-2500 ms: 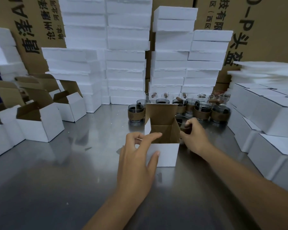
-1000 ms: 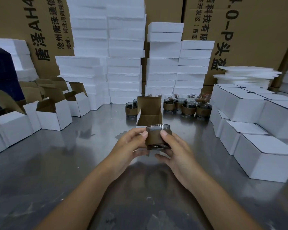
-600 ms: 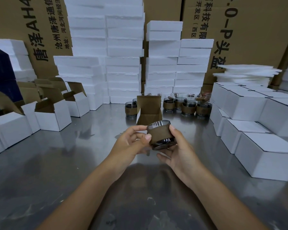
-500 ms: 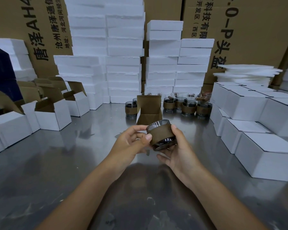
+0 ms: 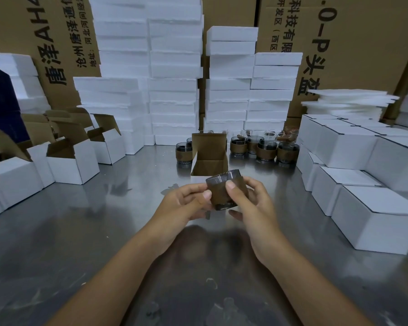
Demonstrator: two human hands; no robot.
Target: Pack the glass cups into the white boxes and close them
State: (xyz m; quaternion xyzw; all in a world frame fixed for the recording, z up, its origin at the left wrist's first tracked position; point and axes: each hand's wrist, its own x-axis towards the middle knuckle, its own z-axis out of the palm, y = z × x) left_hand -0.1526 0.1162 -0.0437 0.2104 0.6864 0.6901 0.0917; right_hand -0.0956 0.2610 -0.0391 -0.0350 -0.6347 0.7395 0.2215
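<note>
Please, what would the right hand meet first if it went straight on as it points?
The right hand, gripping the glass cup, would probably meet the open white box first; depth unclear.

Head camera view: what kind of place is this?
Probably a warehouse packing bench: stacked white foam slabs, big printed cartons behind them, closed white boxes alongside, and a glass cup being held.

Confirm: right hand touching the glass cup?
Touching. Head view shows the right hand with its thumb pressed on the brown sleeve of the glass cup.
</note>
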